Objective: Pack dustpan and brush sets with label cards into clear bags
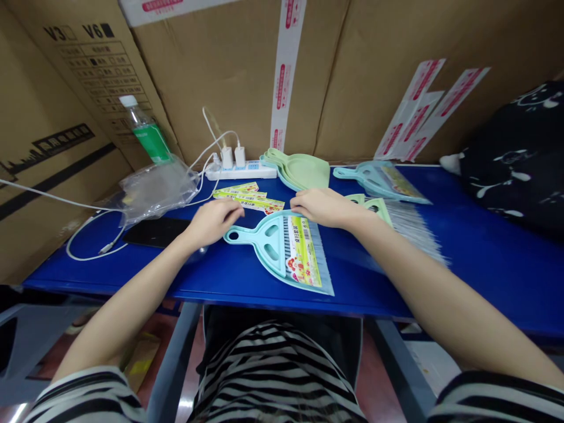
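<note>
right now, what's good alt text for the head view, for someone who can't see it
A person's right hand is at the upper edge of a light-blue dustpan and brush set with a printed label, the left hand near its handle. Behind, on the blue table, lie more labels, green dustpans and another light-blue set.

A white power strip [264, 173] lies on a blue tabletop [497, 282], two white charger plugs [227, 158] seated in it. Left of the strip are a crumpled clear plastic bag [154, 192] and a green-labelled bottle [152, 140]; in front of it, leftward, a flat black slab [152, 232]. Taped cardboard [211, 76] stands behind it; far right of it, black patterned fabric [520, 164].
</note>
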A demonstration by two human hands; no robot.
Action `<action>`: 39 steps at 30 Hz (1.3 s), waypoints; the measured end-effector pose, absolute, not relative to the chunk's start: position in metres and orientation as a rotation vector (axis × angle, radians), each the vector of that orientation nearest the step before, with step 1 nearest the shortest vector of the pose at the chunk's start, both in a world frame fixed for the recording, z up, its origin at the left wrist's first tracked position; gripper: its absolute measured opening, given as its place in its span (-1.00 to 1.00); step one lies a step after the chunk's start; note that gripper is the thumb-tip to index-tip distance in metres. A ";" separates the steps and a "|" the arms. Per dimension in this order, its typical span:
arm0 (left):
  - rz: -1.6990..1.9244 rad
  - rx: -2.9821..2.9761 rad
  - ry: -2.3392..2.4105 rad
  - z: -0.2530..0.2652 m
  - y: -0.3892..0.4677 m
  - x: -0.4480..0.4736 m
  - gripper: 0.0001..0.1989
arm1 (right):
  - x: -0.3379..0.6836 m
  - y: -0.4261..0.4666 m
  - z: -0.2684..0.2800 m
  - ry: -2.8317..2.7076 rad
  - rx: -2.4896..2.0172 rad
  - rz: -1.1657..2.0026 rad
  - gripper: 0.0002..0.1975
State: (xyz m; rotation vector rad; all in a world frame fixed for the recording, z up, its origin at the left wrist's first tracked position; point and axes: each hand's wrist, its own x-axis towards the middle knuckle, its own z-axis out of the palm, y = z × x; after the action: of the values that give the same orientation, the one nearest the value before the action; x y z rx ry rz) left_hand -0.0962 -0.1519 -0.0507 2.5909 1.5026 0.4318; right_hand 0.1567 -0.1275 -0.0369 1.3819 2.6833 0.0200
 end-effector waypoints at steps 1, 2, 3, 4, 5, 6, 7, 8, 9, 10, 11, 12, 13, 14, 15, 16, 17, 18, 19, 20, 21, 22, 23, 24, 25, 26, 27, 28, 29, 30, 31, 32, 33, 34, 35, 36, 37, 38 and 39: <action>0.514 2.654 1.669 -0.050 -0.152 -0.097 -0.67 | 0.157 -0.127 -0.038 2.694 1.378 0.029 -0.70; 0.590 2.705 1.823 -0.048 -0.153 -0.099 -0.67 | 0.157 -0.127 -0.039 2.701 1.376 0.038 -0.70; 0.653 2.738 1.959 -0.046 -0.153 -0.100 -0.67 | 0.158 -0.127 -0.039 2.702 1.375 0.047 -0.71; 0.694 2.753 2.078 -0.044 -0.154 -0.103 -0.68 | 0.158 -0.127 -0.039 2.701 1.375 0.057 -0.72; 0.709 2.752 2.185 -0.042 -0.154 -0.106 -0.69 | 0.157 -0.127 -0.039 2.696 1.375 0.065 -0.73; 0.695 2.737 2.284 -0.041 -0.154 -0.109 -0.70 | 0.157 -0.127 -0.039 2.693 1.372 0.073 -0.73; 0.654 2.715 2.372 -0.040 -0.154 -0.111 -0.70 | 0.157 -0.128 -0.039 2.692 1.366 0.077 -0.74; 0.591 2.692 2.441 -0.040 -0.154 -0.114 -0.69 | 0.157 -0.128 -0.038 2.694 1.359 0.081 -0.74; 0.514 2.677 2.487 -0.041 -0.153 -0.116 -0.68 | 0.156 -0.128 -0.038 2.699 1.350 0.085 -0.74; 0.430 2.672 2.509 -0.042 -0.153 -0.117 -0.68 | 0.156 -0.128 -0.038 2.706 1.342 0.087 -0.74; 0.353 2.674 2.515 -0.043 -0.152 -0.118 -0.67 | 0.156 -0.128 -0.038 2.713 1.334 0.087 -0.74; 0.288 2.679 2.510 -0.045 -0.152 -0.118 -0.66 | 0.157 -0.128 -0.038 2.721 1.327 0.087 -0.74; 0.241 2.681 2.503 -0.046 -0.151 -0.117 -0.64 | 0.157 -0.127 -0.038 2.727 1.323 0.087 -0.75; 0.216 2.677 2.498 -0.047 -0.151 -0.116 -0.63 | 0.157 -0.127 -0.038 2.732 1.320 0.085 -0.75; 0.206 2.669 2.495 -0.047 -0.151 -0.115 -0.61 | 0.157 -0.127 -0.039 2.736 1.319 0.082 -0.75; 0.203 2.662 2.492 -0.048 -0.151 -0.115 -0.59 | 0.157 -0.127 -0.039 2.739 1.318 0.078 -0.75; 0.201 2.659 2.487 -0.047 -0.151 -0.114 -0.57 | 0.158 -0.127 -0.040 2.744 1.315 0.074 -0.75; 0.200 2.663 2.480 -0.047 -0.151 -0.113 -0.56 | 0.158 -0.126 -0.041 2.753 1.310 0.074 -0.75; 0.203 2.678 2.468 -0.046 -0.150 -0.113 -0.56 | 0.158 -0.126 -0.042 2.771 1.303 0.083 -0.75; 0.210 2.703 2.448 -0.046 -0.150 -0.112 -0.56 | 0.157 -0.125 -0.043 2.796 1.292 0.101 -0.76; 0.224 2.732 2.423 -0.045 -0.150 -0.112 -0.57 | 0.157 -0.125 -0.045 2.824 1.277 0.128 -0.76; 0.243 2.762 2.393 -0.044 -0.150 -0.111 -0.59 | 0.156 -0.124 -0.046 2.849 1.261 0.156 -0.76; 0.262 2.794 2.353 -0.043 -0.150 -0.110 -0.60 | 0.155 -0.124 -0.047 2.866 1.246 0.176 -0.75; 0.270 2.825 2.304 -0.043 -0.150 -0.109 -0.61 | 0.154 -0.124 -0.048 2.873 1.232 0.183 -0.75; 0.266 2.851 2.254 -0.042 -0.150 -0.108 -0.62 | 0.152 -0.124 -0.048 2.866 1.225 0.173 -0.74; 0.254 2.873 2.201 -0.042 -0.150 -0.107 -0.62 | 0.151 -0.124 -0.048 2.849 1.226 0.151 -0.74; 0.237 2.897 2.137 -0.042 -0.151 -0.106 -0.62 | 0.150 -0.124 -0.048 2.830 1.231 0.119 -0.73; 0.223 2.918 2.066 -0.043 -0.151 -0.104 -0.63 | 0.148 -0.125 -0.047 2.812 1.240 0.084 -0.73; 0.214 2.933 1.990 -0.044 -0.152 -0.103 -0.63 | 0.148 -0.125 -0.047 2.797 1.250 0.051 -0.72; 0.211 2.940 1.908 -0.045 -0.152 -0.102 -0.64 | 0.147 -0.126 -0.047 2.787 1.261 0.024 -0.72; 0.211 2.939 1.826 -0.046 -0.153 -0.101 -0.64 | 0.147 -0.127 -0.046 2.781 1.272 0.003 -0.71; 0.212 2.930 1.748 -0.047 -0.153 -0.100 -0.64 | 0.147 -0.127 -0.046 2.778 1.282 -0.010 -0.70; 0.214 2.912 1.687 -0.048 -0.153 -0.100 -0.65 | 0.148 -0.127 -0.047 2.777 1.288 -0.015 -0.69; 0.216 2.891 1.638 -0.049 -0.153 -0.100 -0.65 | 0.148 -0.127 -0.047 2.783 1.290 -0.016 -0.67; 0.218 2.871 1.598 -0.049 -0.153 -0.100 -0.65 | 0.150 -0.127 -0.047 2.798 1.284 -0.020 -0.65; 0.223 2.851 1.569 -0.050 -0.153 -0.100 -0.65 | 0.151 -0.127 -0.048 2.817 1.276 -0.030 -0.63; 0.227 2.831 1.548 -0.050 -0.153 -0.100 -0.65 | 0.152 -0.127 -0.048 2.836 1.266 -0.050 -0.62; 0.232 2.812 1.534 -0.049 -0.153 -0.100 -0.65 | 0.153 -0.126 -0.048 2.854 1.259 -0.079 -0.62; 0.235 2.793 1.524 -0.049 -0.153 -0.100 -0.66 | 0.154 -0.126 -0.048 2.870 1.255 -0.113 -0.63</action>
State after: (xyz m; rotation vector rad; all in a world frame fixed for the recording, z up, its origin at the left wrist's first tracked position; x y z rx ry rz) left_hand -0.1002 -0.1531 -0.0491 2.7929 1.5242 0.2348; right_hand 0.1537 -0.1258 -0.0480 1.2549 2.8700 -0.1129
